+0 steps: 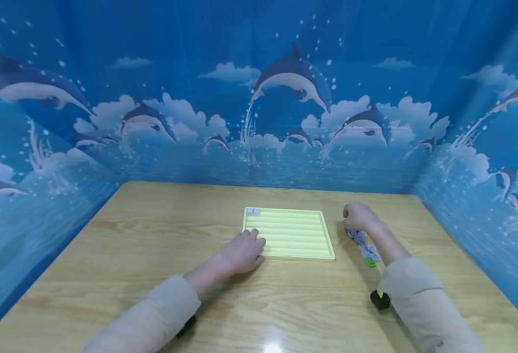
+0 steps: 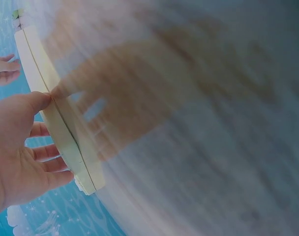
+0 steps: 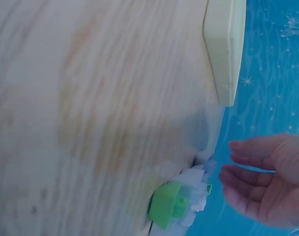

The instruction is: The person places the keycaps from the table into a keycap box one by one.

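A pale yellow-green ridged tray [image 1: 294,235] lies flat on the table. My left hand [image 1: 242,251] is at its near left corner; the left wrist view shows the thumb touching the tray's edge, with the other fingers [image 2: 56,164] spread along it. Two small pale lilac tiles [image 1: 253,211] sit in the tray's far left corner. Right of the tray is a loose group of lilac-white tiles [image 1: 366,248], a green piece [image 1: 370,262] at its near end. My right hand [image 1: 361,216] hovers by the far end of that group, fingers [image 3: 248,184] loosely bent, nothing visible between them.
The wood-grain table [image 1: 153,235] is enclosed at the back and both sides by a blue dolphin-print curtain [image 1: 188,113]. A small black object [image 1: 380,300] shows below the right sleeve, and another dark one [image 1: 186,327] under the left sleeve.
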`<state>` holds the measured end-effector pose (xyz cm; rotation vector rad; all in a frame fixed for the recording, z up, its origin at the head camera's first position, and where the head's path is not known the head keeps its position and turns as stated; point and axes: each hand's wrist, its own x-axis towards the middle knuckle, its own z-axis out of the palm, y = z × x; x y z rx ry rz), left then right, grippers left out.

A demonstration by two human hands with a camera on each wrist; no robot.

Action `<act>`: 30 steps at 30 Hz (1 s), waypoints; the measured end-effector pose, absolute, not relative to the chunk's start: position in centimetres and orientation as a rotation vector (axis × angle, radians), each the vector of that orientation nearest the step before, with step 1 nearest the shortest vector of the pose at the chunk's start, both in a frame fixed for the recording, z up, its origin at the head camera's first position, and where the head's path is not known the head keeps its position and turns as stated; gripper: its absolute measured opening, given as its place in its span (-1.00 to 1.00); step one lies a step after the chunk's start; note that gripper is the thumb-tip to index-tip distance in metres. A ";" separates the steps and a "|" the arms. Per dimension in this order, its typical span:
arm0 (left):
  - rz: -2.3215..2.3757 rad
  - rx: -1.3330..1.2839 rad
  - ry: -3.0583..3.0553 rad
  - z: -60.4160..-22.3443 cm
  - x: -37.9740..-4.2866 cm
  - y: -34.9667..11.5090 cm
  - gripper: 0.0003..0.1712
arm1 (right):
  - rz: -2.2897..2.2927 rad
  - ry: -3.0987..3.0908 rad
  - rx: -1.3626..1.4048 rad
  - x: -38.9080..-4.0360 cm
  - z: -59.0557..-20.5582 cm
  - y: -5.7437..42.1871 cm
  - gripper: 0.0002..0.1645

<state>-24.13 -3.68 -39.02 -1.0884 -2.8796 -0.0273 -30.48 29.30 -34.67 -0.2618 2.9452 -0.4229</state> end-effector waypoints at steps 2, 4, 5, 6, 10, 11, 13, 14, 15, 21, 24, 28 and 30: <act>-0.032 -1.094 -2.878 -39.1 -24.1 -3.7 -0.72 | -0.407 2.940 -0.235 -30.3 -34.8 29.5 -0.93; -0.029 -1.096 -2.887 -39.1 -24.1 -3.6 -0.72 | -0.384 2.935 -0.212 -30.2 -34.9 29.8 -0.87; -0.029 -1.097 -2.893 -39.2 -24.1 -3.6 -0.72 | -0.374 2.934 -0.206 -30.2 -35.0 29.9 -0.85; -0.028 -1.096 -2.898 -39.2 -24.1 -3.6 -0.71 | -0.363 2.930 -0.199 -30.2 -35.1 30.0 -0.84; -0.010 -1.084 -2.915 -39.3 -24.1 -3.5 -0.70 | -0.334 2.920 -0.174 -30.2 -35.3 30.1 -0.86; -0.003 -1.083 -2.912 -39.3 -24.1 -3.5 -0.70 | -0.332 2.918 -0.178 -30.3 -35.4 30.1 -0.85; 0.011 -1.086 -2.903 -39.4 -24.1 -3.5 -0.69 | -0.338 2.908 -0.176 -30.3 -35.6 30.1 -0.85; 0.016 -1.088 -2.900 -39.4 -24.0 -3.5 -0.69 | -0.344 2.901 -0.175 -30.4 -35.8 30.1 -0.86; 0.020 -1.091 -2.897 -39.5 -24.0 -3.5 -0.69 | -0.350 2.892 -0.175 -30.4 -35.9 30.1 -0.87; 0.017 -1.085 -2.893 -39.6 -23.9 -3.6 -0.69 | -0.347 2.887 -0.178 -30.4 -36.2 30.1 -0.89; 0.016 -1.076 -2.891 -39.5 -23.9 -3.7 -0.70 | -0.342 2.894 -0.194 -30.4 -36.1 30.0 -0.89; 0.017 -1.079 -2.893 -39.3 -24.0 -3.7 -0.71 | -0.338 2.871 -0.186 -30.5 -35.9 29.8 -0.86; 0.017 -1.083 -2.894 -39.3 -24.1 -3.7 -0.71 | -0.328 2.861 -0.180 -30.5 -35.8 29.7 -0.86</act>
